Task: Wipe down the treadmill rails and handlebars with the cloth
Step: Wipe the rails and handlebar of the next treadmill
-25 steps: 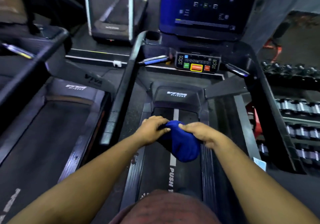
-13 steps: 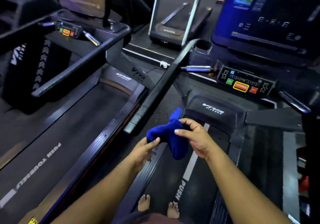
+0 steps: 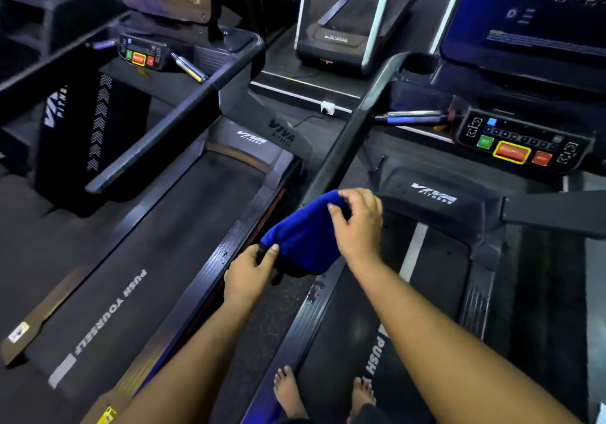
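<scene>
I read VIVA FITNESS on right treadmill's motor hood (image 3: 433, 194) | VIVA FITNESS on left treadmill's hood (image 3: 252, 137) and its upright (image 3: 281, 133) | PUSH YOURSELF on left belt (image 3: 111, 312) | PUSH on right belt (image 3: 374, 356) | VIVA FITNESS on black panel (image 3: 57, 108)

Both forearms (image 3: 442, 335) were bare, no sleeves reaching the wrists. The left hand (image 3: 249, 274) and right hand (image 3: 359, 223) wore no gloves (feet (image 3: 288, 391) bare too).

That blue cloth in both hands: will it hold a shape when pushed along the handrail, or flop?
Likely floppy: the cloth sags between the left hand and right hand. Probably light, since fingertip pinches carry it. It should drape over the handrail.
</scene>
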Demonstrator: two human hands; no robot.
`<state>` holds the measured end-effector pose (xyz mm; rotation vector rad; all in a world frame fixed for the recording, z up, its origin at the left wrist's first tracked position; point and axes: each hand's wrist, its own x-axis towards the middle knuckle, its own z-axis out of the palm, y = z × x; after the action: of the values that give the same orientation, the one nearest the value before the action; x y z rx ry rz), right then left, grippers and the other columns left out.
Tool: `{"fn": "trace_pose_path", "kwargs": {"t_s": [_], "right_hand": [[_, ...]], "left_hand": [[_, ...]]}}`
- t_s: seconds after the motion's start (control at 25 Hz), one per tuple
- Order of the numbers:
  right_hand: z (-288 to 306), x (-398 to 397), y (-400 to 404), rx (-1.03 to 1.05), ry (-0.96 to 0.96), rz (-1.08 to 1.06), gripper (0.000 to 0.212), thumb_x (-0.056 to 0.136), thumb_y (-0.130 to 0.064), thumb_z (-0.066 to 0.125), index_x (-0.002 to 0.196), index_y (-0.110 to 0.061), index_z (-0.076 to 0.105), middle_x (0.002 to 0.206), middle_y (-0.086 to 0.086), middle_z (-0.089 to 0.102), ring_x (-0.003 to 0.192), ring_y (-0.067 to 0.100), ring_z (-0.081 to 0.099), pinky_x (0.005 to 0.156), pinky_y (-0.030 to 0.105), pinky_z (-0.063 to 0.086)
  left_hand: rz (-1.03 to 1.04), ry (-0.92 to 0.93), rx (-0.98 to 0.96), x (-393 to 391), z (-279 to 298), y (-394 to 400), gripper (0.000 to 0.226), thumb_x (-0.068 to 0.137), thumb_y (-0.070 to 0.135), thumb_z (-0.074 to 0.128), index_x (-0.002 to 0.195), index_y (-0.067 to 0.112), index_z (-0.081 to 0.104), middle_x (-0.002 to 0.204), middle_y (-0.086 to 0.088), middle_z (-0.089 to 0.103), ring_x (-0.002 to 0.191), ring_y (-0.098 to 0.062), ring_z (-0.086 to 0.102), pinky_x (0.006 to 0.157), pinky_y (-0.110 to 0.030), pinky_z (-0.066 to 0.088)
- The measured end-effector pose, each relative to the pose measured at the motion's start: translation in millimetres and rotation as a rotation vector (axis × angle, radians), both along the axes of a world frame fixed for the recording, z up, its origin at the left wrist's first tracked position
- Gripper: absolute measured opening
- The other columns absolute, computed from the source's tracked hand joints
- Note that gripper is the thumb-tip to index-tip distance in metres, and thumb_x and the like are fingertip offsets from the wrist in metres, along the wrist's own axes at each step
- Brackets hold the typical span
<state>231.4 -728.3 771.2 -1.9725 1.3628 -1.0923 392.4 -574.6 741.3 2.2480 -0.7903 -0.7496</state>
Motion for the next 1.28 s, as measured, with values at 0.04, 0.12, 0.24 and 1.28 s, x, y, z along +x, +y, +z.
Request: {"fn": "trace_pose_path", "kwargs": {"t_s": [0.04, 0.12, 0.24, 1.28], "right_hand": [[-6, 20, -4, -0.004, 0.074, -0.024, 0.026, 0.085, -0.032, 0.065, 0.11, -0.023, 0.065, 0.117, 0.003, 0.059, 0.113, 0.027, 0.05, 0.095, 0.054, 0.046], [-25, 61, -2, 0.224, 0.249, 0.039, 0.05, 0.091, -0.049, 0.056, 0.138, -0.034, 0.047, 0.152, 0.008, 0.036, 0.142, 0.033, 0.027, 0.107, 0.07, 0.03], [-64, 102, 40, 0.522, 0.297, 0.134, 0.092, 0.087, -0.065, 0.054, 0.156, -0.037, 0.0, 0.162, 0.004, -0.026, 0.15, 0.04, -0.013, 0.115, 0.065, 0.013], [-103, 106, 42, 0.598, -0.388, -0.014, 0.092, 0.089, -0.05, 0.058, 0.154, -0.028, -0.002, 0.166, 0.004, -0.002, 0.154, 0.022, -0.002, 0.124, 0.047, 0.008]], "left_hand": [[-0.033, -0.071, 0.098, 11, -4, -4, 0.052, 0.084, 0.075, 0.043, 0.077, 0.027, 0.06, 0.071, 0.008, 0.07, 0.075, -0.015, 0.067, 0.083, -0.045, 0.053], [-0.085, -0.193, 0.24, 24, -7, -10, 0.056, 0.087, 0.075, 0.039, 0.072, 0.024, 0.056, 0.074, 0.006, 0.067, 0.082, -0.021, 0.064, 0.09, -0.045, 0.048], [-0.029, -0.161, 0.121, 43, -15, -8, 0.053, 0.09, 0.07, 0.038, 0.072, 0.021, 0.051, 0.075, 0.006, 0.063, 0.081, -0.02, 0.06, 0.088, -0.047, 0.048], [-0.351, 0.235, -0.28, 28, -39, -84, 0.055, 0.097, 0.046, 0.032, 0.148, 0.028, 0.026, 0.157, 0.012, 0.026, 0.144, 0.004, 0.024, 0.116, -0.012, 0.02]]}}
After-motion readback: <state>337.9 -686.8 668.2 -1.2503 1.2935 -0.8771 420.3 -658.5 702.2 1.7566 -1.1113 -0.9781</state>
